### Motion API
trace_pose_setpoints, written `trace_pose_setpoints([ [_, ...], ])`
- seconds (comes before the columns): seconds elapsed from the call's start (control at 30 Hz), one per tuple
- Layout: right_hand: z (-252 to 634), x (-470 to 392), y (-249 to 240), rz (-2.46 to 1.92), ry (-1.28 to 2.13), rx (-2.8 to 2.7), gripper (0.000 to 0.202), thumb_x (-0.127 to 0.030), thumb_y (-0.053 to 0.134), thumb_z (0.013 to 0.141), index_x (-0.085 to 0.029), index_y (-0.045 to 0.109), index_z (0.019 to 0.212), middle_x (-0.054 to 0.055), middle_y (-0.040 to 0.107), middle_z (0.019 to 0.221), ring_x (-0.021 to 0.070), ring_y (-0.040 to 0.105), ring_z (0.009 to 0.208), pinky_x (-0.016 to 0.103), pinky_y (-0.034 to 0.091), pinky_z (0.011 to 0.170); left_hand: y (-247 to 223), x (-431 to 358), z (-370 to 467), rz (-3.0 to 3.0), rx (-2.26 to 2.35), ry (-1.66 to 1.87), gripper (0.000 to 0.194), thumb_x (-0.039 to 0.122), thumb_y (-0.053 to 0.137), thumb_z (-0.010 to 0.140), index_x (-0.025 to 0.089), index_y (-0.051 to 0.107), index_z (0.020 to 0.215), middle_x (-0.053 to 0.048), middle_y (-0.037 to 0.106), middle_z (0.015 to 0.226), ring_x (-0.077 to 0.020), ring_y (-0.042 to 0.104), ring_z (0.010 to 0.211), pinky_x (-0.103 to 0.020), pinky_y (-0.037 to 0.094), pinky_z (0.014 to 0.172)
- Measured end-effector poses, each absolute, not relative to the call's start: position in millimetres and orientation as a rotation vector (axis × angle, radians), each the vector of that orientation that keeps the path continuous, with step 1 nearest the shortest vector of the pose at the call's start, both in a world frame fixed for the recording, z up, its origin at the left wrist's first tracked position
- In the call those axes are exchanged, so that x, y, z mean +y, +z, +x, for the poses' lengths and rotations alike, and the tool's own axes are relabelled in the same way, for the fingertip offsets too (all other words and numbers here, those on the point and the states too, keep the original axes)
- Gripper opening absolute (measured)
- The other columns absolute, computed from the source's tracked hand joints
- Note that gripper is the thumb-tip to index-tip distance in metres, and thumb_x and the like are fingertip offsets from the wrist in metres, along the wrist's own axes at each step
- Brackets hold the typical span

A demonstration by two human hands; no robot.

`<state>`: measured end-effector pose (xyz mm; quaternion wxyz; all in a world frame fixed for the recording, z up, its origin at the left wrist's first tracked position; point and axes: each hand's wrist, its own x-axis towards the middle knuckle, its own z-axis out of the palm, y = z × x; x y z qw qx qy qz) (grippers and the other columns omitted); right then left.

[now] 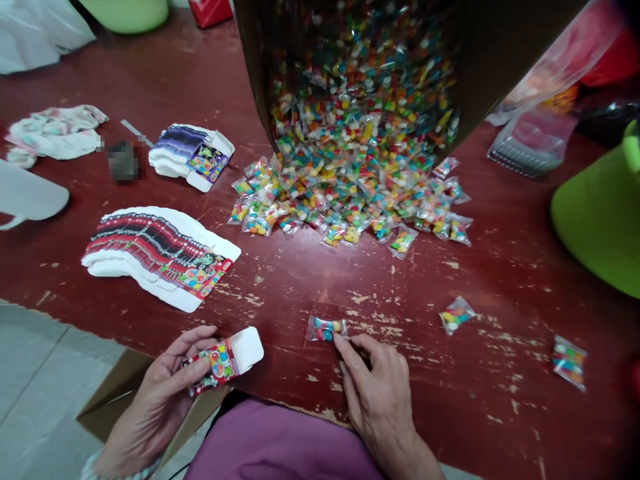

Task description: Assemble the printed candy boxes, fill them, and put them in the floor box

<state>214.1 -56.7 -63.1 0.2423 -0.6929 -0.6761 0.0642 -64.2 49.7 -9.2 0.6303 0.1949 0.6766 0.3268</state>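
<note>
My left hand (170, 377) is closed around a small printed candy box (216, 365), red with colourful pictures, its white end flap standing open to the right. My right hand (377, 383) rests at the table's front with thumb and fingers at the lower right edge of a clear candy packet (326, 329). Blue, yellow and red sweets show through that packet. Beyond the hands, a heap of similar candy packets (350, 180) spills out of a large cardboard box (257, 87) lying with its mouth toward me.
Fanned stacks of flat red cartons (160, 250) and purple cartons (193, 155) lie left. Two loose packets, one nearer (457, 315) and one farther right (569, 362), sit on the worn red table (280, 280). A green bucket (600, 213), white mug (33, 193) and cloth (57, 132) stand around.
</note>
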Motion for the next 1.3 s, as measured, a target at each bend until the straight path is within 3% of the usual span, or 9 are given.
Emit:
trace_pose_setpoints([
  [0.4,220.0,-63.9,-69.1,-1.831,0.204,-1.814,0.046,-0.01,0.056,0.086,-0.03,0.059,0.127,0.009,0.063,0.112,0.0234,0.058,0.09,0.038,0.043,0.076,-5.2,51.8,-60.3,0.435,1.599,0.745,0.06,0.017,0.093,0.042,0.021,0.075,0.099,-0.002,0.073,0.082,-0.0178,0.067,0.065,-0.024,0.061,0.06],
  [0.53,221.1,-54.7,-59.9,-1.792,0.279,-1.717,0.044,-0.011,0.055,0.09,-0.026,0.053,0.132,0.011,0.062,0.111,0.0235,0.06,0.097,0.038,0.046,0.082,-3.1,50.6,-60.3,0.453,1.597,0.679,0.057,0.02,0.094,0.045,0.021,0.076,0.099,-0.006,0.076,0.095,-0.0203,0.07,0.076,-0.021,0.06,0.065],
  [0.63,220.7,-37.0,-52.8,-1.839,0.286,-1.66,0.041,-0.021,0.054,0.095,-0.023,0.049,0.135,0.013,0.06,0.111,0.0255,0.058,0.099,0.04,0.047,0.083,-1.3,50.8,-57.3,0.506,1.557,0.605,0.049,0.023,0.093,0.051,0.019,0.076,0.098,-0.009,0.076,0.101,-0.0204,0.07,0.081,-0.019,0.059,0.067],
  [0.77,215.4,-17.3,-48.9,-1.983,0.213,-1.754,0.034,-0.038,0.06,0.092,-0.022,0.06,0.123,0.012,0.062,0.108,0.0276,0.056,0.092,0.041,0.043,0.076,-3.0,49.0,-57.8,0.537,1.456,0.609,0.043,0.022,0.09,0.059,0.019,0.075,0.099,-0.008,0.076,0.101,-0.0183,0.07,0.08,-0.019,0.058,0.069],
  [1.0,212.7,-14.1,-50.7,-1.982,0.281,-1.744,0.019,-0.04,0.065,0.089,-0.023,0.064,0.094,0.008,0.062,0.102,0.0242,0.054,0.089,0.035,0.038,0.076,-1.3,38.4,-58.9,0.459,1.36,0.695,0.043,0.019,0.09,0.058,0.017,0.076,0.098,-0.011,0.077,0.102,-0.0199,0.071,0.081,-0.021,0.059,0.071],
  [1.17,215.3,-14.5,-53.1,-1.913,0.352,-1.682,0.018,-0.039,0.065,0.088,-0.022,0.061,0.085,0.004,0.065,0.087,0.0213,0.055,0.08,0.034,0.037,0.076,8.3,31.8,-56.6,0.431,1.298,0.703,0.048,0.018,0.088,0.062,0.018,0.074,0.108,-0.011,0.075,0.109,-0.0207,0.073,0.084,-0.024,0.059,0.074],
  [1.3,214.6,-16.2,-45.8,-1.822,0.652,-1.496,0.015,-0.035,0.065,0.087,-0.021,0.06,0.083,0.001,0.064,0.079,0.019,0.056,0.074,0.032,0.04,0.074,8.4,23.4,-59.7,0.445,1.278,0.691,0.053,0.02,0.087,0.065,0.019,0.071,0.115,-0.012,0.073,0.115,-0.0207,0.072,0.089,-0.026,0.058,0.08],
])
